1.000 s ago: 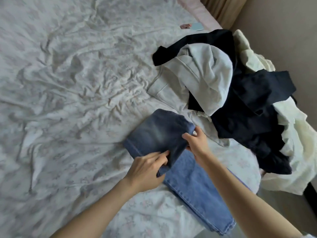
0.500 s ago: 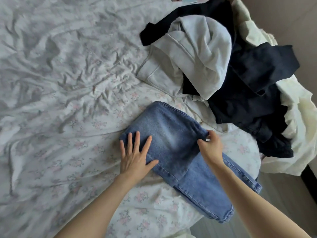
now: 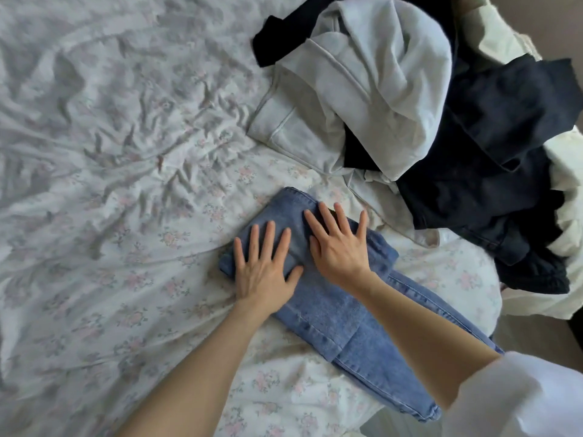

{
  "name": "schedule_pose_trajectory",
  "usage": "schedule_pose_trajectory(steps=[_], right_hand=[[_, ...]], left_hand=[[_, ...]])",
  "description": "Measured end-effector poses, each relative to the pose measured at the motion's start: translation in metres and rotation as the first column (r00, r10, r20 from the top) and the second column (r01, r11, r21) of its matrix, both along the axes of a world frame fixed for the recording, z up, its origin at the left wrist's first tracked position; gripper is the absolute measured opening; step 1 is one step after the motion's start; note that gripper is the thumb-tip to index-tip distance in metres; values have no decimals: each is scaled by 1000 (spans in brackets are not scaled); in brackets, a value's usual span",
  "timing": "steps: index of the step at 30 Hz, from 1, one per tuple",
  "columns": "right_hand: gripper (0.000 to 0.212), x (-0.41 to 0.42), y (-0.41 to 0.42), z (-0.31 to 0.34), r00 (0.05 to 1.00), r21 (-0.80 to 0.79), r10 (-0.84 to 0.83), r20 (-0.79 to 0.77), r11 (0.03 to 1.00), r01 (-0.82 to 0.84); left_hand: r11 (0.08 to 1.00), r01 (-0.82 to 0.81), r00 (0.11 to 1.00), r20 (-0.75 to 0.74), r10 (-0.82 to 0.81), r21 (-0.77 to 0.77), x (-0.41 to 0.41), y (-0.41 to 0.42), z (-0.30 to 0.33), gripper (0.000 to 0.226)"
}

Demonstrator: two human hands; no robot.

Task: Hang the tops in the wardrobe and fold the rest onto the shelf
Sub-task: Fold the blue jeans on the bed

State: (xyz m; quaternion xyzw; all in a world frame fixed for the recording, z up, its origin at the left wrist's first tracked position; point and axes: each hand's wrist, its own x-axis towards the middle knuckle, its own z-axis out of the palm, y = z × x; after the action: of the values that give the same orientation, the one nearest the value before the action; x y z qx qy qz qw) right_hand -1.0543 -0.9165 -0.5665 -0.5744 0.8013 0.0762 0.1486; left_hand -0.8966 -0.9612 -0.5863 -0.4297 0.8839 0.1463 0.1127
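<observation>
On the bed (image 3: 94, 184), near its right edge, we see the jeans (image 3: 340, 316) lying partly folded, the upper portion doubled over the legs, which extend toward the lower right corner. Our left hand (image 3: 265, 266) presses flat on the left part of the folded section; its fingers (image 3: 268, 234) are straight and spread wide, holding nothing. Our right hand (image 3: 340, 247) presses flat just beside it on the right part of the same section, fingers likewise straight and spread, holding nothing. The two thumbs lie near each other.

No container is in view.

Beyond the jeans, a pile of clothes occupies the upper right: a grey hoodie (image 3: 378, 83) on top, a black garment (image 3: 284, 36) protruding from beneath it, a dark navy garment (image 3: 492, 171) to its right, and a cream garment (image 3: 568, 171) along the far right edge. The hoodie hem lies just beside the jeans.

The bed carries a wrinkled white sheet with a faint floral print. A white sleeve (image 3: 520, 398) covers our right upper arm. A strip of floor (image 3: 536, 335) shows at the lower right.
</observation>
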Motion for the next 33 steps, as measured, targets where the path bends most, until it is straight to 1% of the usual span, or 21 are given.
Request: schedule_pose_trajectory(steps=[1, 2, 4, 6, 8, 9, 10, 11, 12, 13, 15, 16, 17, 19, 20, 21, 23, 25, 27, 30, 33], right_hand=[[53, -2, 5, -3, 1000, 60, -14, -20, 998, 15], [54, -7, 13, -8, 998, 76, -44, -43, 996, 47], [57, -17, 36, -12, 991, 125, -67, -113, 989, 81], [59, -25, 63, -4, 987, 135, -150, -57, 978, 157], [61, -11, 89, 4, 981, 172, -193, 5, 967, 189], [61, -8, 93, 6, 975, 207, -224, -13, 953, 221], [60, 11, 148, 20, 913, 104, -405, -37, 907, 407], [59, 16, 144, 22, 906, 117, -421, -43, 899, 423], [61, 24, 146, 14, 917, 134, -398, -34, 907, 399], [65, 28, 141, 14, 902, 145, -431, -34, 891, 431], [67, 31, 124, 13, 883, 146, -470, 21, 875, 462], [64, 36, 116, 11, 864, 134, -498, 66, 863, 487], [61, 44, 109, 11, 838, 149, -530, 130, 846, 512], [55, 52, 99, 13, 732, 156, -617, 290, 785, 600], [52, 50, 97, 13, 677, 147, -649, 347, 750, 644], [49, 46, 96, 13, 626, 137, -669, 402, 719, 681], [43, 43, 95, 21, 556, 120, -673, 488, 683, 720], [36, 41, 93, 31, 525, 128, -656, 542, 682, 720], [36, 43, 85, 46, 492, 147, -654, 575, 674, 723], [45, 48, 61, 71, 373, 216, -641, 671, 650, 729], [50, 60, 28, 103, 257, 235, -531, 807, 689, 686]], left_hand=[[1000, -13, 999, 36, 14, -14, 7, -7, -4, 82], [999, -41, 995, 91, 43, -22, 16, -14, -6, 84], [991, -133, 987, 95, 133, -12, 32, -25, -10, 92], [984, -177, 972, 159, 171, 26, 38, -31, -11, 97], [969, -231, 963, 165, 215, 87, 43, -37, -10, 99], [961, -250, 964, 128, 234, 122, 42, -38, -8, 103], [991, -47, 995, 97, 35, 126, 22, -19, 9, 107], [980, -70, 996, 59, 60, 188, 18, -25, 9, 112], [956, -125, 992, 25, 122, 264, 15, -37, 11, 114], [916, -174, 979, -34, 199, 361, 8, -46, 15, 114], [801, -251, 925, -108, 363, 544, 2, -65, 19, 97], [720, -282, 890, -107, 444, 634, 1, -73, 22, 84], [617, -300, 855, -82, 512, 727, 3, -80, 26, 70], [387, -301, 802, 12, 597, 872, 8, -84, 35, 50], [334, -285, 795, 27, 606, 898, 9, -81, 37, 42], [345, -282, 796, 17, 605, 895, 8, -76, 39, 34], [451, -271, 779, -82, 622, 850, 6, -63, 49, 26], [513, -269, 744, -163, 649, 815, 4, -54, 62, 27], [587, -287, 747, -207, 632, 757, 6, -51, 78, 31], [709, -358, 776, -229, 588, 607, 16, -64, 105, 36], [821, -433, 800, -261, 540, 371, 34, -87, 144, 38]])
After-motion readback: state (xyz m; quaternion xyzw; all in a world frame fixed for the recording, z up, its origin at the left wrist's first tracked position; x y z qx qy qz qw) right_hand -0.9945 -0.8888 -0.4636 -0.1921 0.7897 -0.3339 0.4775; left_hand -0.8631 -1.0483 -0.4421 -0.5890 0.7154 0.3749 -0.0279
